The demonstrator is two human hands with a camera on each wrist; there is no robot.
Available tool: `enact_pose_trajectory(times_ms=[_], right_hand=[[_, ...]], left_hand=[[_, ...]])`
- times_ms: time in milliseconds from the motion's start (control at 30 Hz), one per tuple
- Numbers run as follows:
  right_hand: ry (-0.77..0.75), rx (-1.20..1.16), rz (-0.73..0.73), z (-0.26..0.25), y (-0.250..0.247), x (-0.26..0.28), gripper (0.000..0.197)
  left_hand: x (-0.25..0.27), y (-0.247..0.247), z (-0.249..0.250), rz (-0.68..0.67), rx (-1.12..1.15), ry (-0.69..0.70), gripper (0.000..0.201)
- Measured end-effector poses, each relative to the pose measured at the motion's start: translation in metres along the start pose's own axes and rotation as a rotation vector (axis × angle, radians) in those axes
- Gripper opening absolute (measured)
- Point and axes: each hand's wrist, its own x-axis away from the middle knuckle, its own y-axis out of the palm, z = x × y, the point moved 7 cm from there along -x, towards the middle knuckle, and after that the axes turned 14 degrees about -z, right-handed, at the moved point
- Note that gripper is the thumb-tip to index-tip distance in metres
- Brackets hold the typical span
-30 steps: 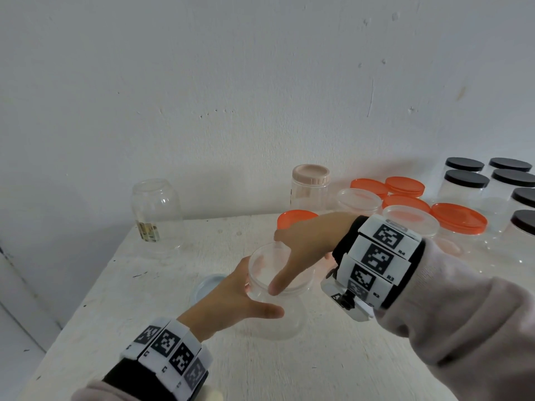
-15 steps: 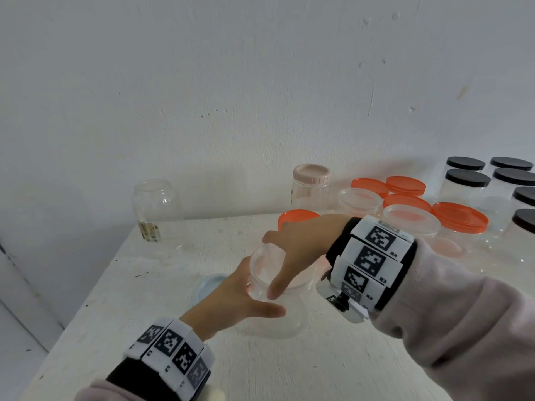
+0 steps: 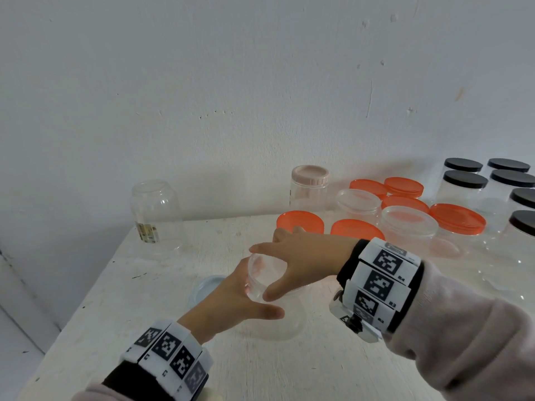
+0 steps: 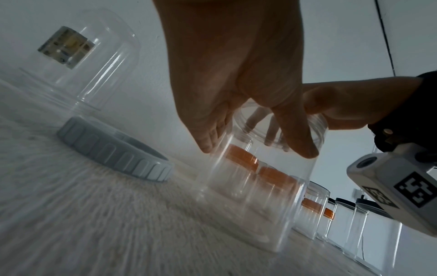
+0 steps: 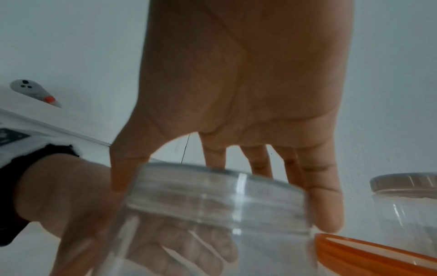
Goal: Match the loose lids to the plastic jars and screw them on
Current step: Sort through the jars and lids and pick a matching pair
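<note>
A clear plastic jar (image 3: 279, 328) stands on the white table (image 3: 289, 371) in front of me. My left hand (image 3: 249, 296) grips its upper body from the left, thumb across the near side. My right hand (image 3: 278, 267) comes down from above and grips the clear lid (image 3: 265, 277) sitting on the jar's mouth, thumb near and fingers far. The left wrist view shows the jar (image 4: 255, 201) with both hands at its neck. In the right wrist view the lid (image 5: 212, 196) sits between my right thumb and fingers, and the left hand shows through the jar.
A loose grey-blue lid (image 3: 207, 285) lies left of the jar. An open clear jar with a label (image 3: 156, 209) stands back left. A pink-lidded jar (image 3: 310, 186), orange-lidded jars (image 3: 299, 222), clear-lidded jars (image 3: 358, 199) and black-lidded jars (image 3: 465, 180) crowd the back right.
My right hand has twisted on the lid, its fingers sweeping leftward round the rim. The left hand and jar have stayed in place.
</note>
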Motion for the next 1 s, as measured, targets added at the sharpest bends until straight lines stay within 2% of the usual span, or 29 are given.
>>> enact_pose_trajectory(times_ms=[267, 533, 667, 800, 1000], right_hand=[[-0.029, 0.039, 0.124, 0.0, 0.007, -0.001, 0.086], [-0.016, -0.061, 0.195, 0.0, 0.016, -0.001, 0.086], [-0.018, -0.155, 0.196, 0.007, 0.018, 0.002, 0.088], [0.036, -0.187, 0.199, 0.023, 0.017, 0.01, 0.088], [0.157, -0.221, 0.259, 0.055, 0.017, 0.023, 0.082]], left_hand=[[0.002, 0.001, 0.003, 0.017, 0.004, 0.005, 0.101], [-0.001, 0.003, 0.004, -0.024, -0.061, 0.03, 0.099], [-0.004, -0.001, -0.004, -0.101, -0.208, -0.041, 0.096], [0.002, -0.025, -0.025, -0.043, -0.446, -0.217, 0.104], [0.005, -0.041, -0.052, -0.092, -0.586, -0.41, 0.094]])
